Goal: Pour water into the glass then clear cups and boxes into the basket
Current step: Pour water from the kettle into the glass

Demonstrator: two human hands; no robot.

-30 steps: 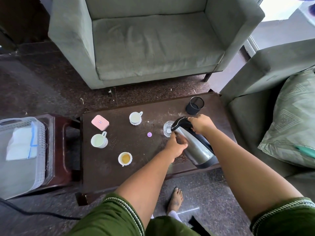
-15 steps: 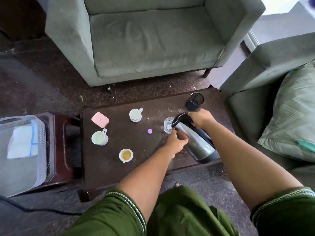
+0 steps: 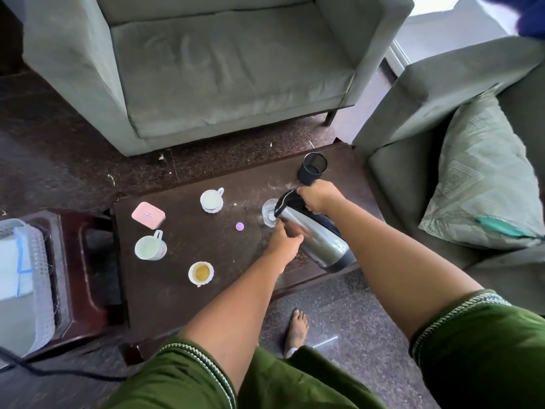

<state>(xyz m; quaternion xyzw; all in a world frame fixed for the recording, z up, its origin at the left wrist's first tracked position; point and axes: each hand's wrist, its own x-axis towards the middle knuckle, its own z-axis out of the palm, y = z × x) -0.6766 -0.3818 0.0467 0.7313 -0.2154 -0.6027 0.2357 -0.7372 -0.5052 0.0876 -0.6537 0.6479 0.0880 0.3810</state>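
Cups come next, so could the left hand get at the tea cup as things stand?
Probably not yet: the left hand is steadying the kettle. The table between it and the tea cup lies bare.

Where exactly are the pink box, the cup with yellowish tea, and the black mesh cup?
Flat pink box (image 3: 148,215): head view, middle of its lid.
White cup of yellowish tea (image 3: 201,272): head view, on the liquid inside.
Black mesh cup (image 3: 312,169): head view, its outer wall.

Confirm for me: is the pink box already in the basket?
No. The pink box lies on the dark table near the cups, while the basket stands off to the left on a separate stand.
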